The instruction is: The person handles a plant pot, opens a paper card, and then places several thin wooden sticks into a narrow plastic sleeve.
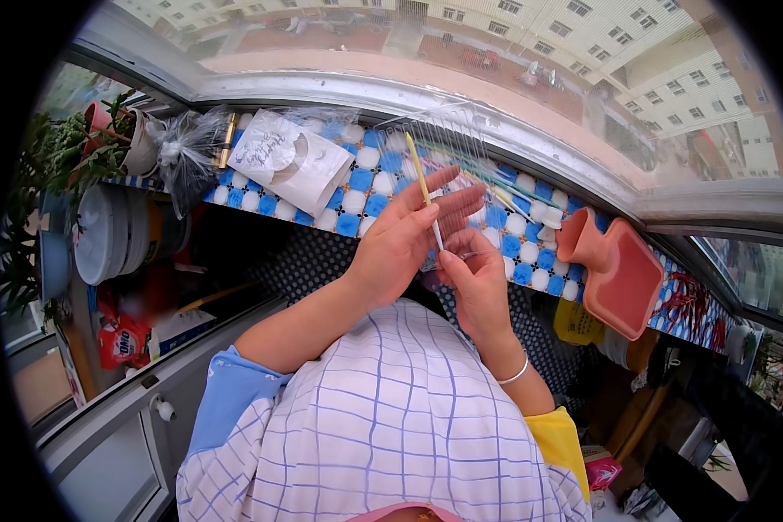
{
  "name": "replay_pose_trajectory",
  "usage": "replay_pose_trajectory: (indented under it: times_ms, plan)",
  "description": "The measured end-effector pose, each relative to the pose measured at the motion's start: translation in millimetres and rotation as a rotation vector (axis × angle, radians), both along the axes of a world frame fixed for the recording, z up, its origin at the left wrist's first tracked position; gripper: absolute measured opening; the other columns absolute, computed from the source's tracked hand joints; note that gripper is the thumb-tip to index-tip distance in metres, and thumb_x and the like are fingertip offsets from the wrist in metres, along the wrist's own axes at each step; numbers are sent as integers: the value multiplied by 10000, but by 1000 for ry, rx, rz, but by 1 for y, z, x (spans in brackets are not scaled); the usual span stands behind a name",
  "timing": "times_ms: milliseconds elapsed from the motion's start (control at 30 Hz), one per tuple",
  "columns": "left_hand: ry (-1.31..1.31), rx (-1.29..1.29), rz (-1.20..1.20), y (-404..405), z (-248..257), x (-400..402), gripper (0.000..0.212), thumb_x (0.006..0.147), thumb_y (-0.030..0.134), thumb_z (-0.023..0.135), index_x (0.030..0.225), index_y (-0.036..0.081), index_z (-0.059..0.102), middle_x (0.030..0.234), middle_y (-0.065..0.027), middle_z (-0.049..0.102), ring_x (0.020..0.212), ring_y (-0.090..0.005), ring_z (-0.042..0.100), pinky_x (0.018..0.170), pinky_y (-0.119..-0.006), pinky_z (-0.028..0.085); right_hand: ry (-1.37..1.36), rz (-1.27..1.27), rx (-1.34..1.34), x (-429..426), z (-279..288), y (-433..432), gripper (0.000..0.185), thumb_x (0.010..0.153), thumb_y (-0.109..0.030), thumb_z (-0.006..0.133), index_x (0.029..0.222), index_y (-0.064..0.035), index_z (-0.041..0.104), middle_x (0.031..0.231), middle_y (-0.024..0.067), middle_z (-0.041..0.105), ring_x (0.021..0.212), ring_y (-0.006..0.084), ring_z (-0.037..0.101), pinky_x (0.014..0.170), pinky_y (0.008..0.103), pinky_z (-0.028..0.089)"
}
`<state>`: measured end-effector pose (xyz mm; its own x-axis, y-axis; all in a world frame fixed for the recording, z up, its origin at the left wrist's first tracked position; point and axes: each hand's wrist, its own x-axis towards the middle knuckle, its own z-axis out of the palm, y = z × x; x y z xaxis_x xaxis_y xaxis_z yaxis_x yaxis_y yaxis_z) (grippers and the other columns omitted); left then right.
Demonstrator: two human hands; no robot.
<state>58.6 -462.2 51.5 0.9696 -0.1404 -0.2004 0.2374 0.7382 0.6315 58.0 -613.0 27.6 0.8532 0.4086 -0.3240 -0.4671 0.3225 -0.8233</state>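
Note:
My left hand (401, 238) holds a slim pale-yellow and white stick (421, 176) between thumb and fingers, its pointed yellow end up. The fingertips of my right hand (475, 271) pinch the stick's white lower end. Around and behind my fingers is a clear, ridged plastic sheet or tray (457, 134); how it is held I cannot tell. Several thin green, pink and yellow sticks (512, 186) lie beyond my hands on the sill's blue-and-white checked cover (349, 225).
A white printed paper bag (290, 163) and a knotted plastic bag (192, 147) lie left on the sill, near potted plants (72, 147). To the right are a small white object (549, 222), a red rubber hot-water bottle (623, 274) and dark red strands (688, 300). A window frame (391, 91) borders the sill.

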Motion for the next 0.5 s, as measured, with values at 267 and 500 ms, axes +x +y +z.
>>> replay_pose_trajectory:
  times_ms: [267, 500]
  plan:
    - [-10, 133, 61, 9, 4, 0, 488, 1078, 202, 420, 1527, 18, 365, 1493, -224, 498, 1352, -308, 531, 1128, -436, 433, -31, -1, -35, -6, -3, 4, 84, 927, -49, 670, 945, -26, 592, 832, -2, 591, 716, 61, 509, 620, 221, 404]
    - [-65, 89, 4, 4, -5, -6, 495, 1103, 245, 377, 1542, 23, 337, 1477, -230, 513, 1355, -327, 527, 1147, -451, 411, -5, -21, -13, -10, -6, 2, 81, 937, -67, 664, 925, -37, 589, 822, -12, 580, 701, 52, 479, 602, 211, 373]
